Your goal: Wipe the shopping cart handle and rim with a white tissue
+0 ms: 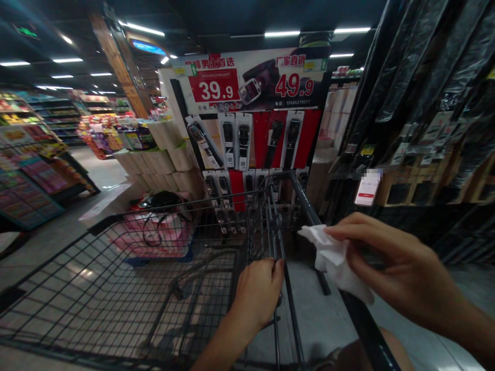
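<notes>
A black wire shopping cart (116, 304) fills the lower left and middle of the view, with nothing lying in its basket. My left hand (260, 288) is closed around the upper wire rim at the handle end of the cart. Between the thumb and fingers of my right hand (394, 263) is a crumpled white tissue (335, 257), which hangs over the cart's dark handle bar (359, 314). The tissue hides part of that bar, and whether it touches the bar I cannot tell.
Ahead stands a display rack with packaged belts (244, 141) under a price sign (251, 85). Paper rolls are stacked left of it, beside pink packs (154, 232) with a black bag (164, 201) on top. Plastic-wrapped dark goods (421, 72) hang at right, near a lit phone-like screen (366, 188).
</notes>
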The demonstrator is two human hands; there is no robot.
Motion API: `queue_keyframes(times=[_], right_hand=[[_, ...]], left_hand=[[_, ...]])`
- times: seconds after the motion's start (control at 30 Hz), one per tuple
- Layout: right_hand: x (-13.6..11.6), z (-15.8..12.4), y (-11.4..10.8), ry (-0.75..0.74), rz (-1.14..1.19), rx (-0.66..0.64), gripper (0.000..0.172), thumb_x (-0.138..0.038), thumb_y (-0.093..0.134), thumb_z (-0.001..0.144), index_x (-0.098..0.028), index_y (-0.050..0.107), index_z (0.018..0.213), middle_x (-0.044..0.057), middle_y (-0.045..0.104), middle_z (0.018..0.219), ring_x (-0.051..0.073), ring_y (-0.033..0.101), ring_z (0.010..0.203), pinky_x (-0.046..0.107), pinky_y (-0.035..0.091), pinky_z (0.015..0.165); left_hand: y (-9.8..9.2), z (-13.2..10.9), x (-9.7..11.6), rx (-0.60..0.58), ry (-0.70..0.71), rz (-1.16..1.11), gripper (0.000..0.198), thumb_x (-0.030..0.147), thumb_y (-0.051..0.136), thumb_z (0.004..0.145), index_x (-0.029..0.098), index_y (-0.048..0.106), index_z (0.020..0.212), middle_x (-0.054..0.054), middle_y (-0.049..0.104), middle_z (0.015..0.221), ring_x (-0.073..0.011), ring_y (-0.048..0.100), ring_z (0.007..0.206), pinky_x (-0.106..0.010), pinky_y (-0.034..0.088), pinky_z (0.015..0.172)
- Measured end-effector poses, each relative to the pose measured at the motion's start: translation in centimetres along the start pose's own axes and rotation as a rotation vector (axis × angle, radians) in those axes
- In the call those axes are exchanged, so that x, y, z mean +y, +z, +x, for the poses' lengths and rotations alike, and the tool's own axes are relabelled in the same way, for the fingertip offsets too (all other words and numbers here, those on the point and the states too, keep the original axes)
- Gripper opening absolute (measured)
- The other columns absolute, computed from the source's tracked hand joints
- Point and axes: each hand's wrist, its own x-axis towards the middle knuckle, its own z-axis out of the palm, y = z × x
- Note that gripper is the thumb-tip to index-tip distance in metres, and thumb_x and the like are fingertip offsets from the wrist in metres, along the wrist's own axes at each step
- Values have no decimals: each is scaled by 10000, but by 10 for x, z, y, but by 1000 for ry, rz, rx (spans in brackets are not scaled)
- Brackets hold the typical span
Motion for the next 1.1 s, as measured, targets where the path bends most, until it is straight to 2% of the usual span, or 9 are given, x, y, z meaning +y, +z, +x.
queue_keyframes(times=[0.13,0.2,0.3,0.4,0.53,0.63,0.77,0.9,1.1], right_hand=[[9,-5,-11,355,121,199,204,-379,651,775,-254,662,934,30,689,848,161,653,696,239,533,558],[25,-7,-4,505,240,200,280,-450,684,737,-224,615,887,25,661,749,154,632,621,227,505,490],[51,-11,14,576,309,165,326,-475,695,712,-216,524,812,3,603,700,128,572,548,213,449,431],[67,-16,25,486,92,144,257,-443,644,769,-204,552,797,38,590,817,125,555,594,243,466,483],[69,-24,28,228,-198,213,229,-397,573,839,-205,670,917,117,548,1205,228,602,981,410,528,842],[62,-31,29,195,-111,67,278,-367,481,915,-248,666,1085,87,555,1292,239,550,1171,455,452,1018],[51,-42,31,291,60,-193,469,-413,424,944,-305,419,1400,44,381,1485,243,340,1377,499,291,1130],[52,-41,32,317,139,-314,491,-459,408,945,-361,351,1423,-13,217,1553,245,147,1439,535,180,1147],[83,-6,41,310,167,-373,496,-526,404,934,-296,457,1371,14,260,1542,228,77,1454,537,82,1167]], left_hand=[[3,0,-1,25,20,10,415,392,284,921,186,547,675,-58,641,721,-175,590,711,-275,319,626],[4,0,-2,27,20,16,404,390,282,922,193,504,648,-44,616,693,-161,565,684,-268,304,611],[5,1,-3,31,22,18,398,394,270,924,201,450,626,-31,590,673,-152,539,665,-265,292,608],[6,1,-5,31,28,14,396,400,259,922,206,431,623,-27,576,666,-153,526,658,-269,288,614],[6,0,-6,24,36,-1,398,411,248,920,209,437,634,-27,580,677,-158,529,669,-273,288,618],[5,-2,-5,13,23,-1,405,418,235,917,209,438,635,-30,581,678,-161,530,663,-279,282,613],[4,-3,-4,5,26,-19,416,423,217,915,209,455,649,-42,596,699,-169,539,670,-287,295,616],[4,-3,-4,-2,13,-15,418,423,206,907,210,465,658,-54,611,726,-182,546,686,-298,305,627],[5,-4,-5,-12,11,-52,439,445,177,901,216,463,660,-48,606,725,-183,541,690,-301,317,644]])
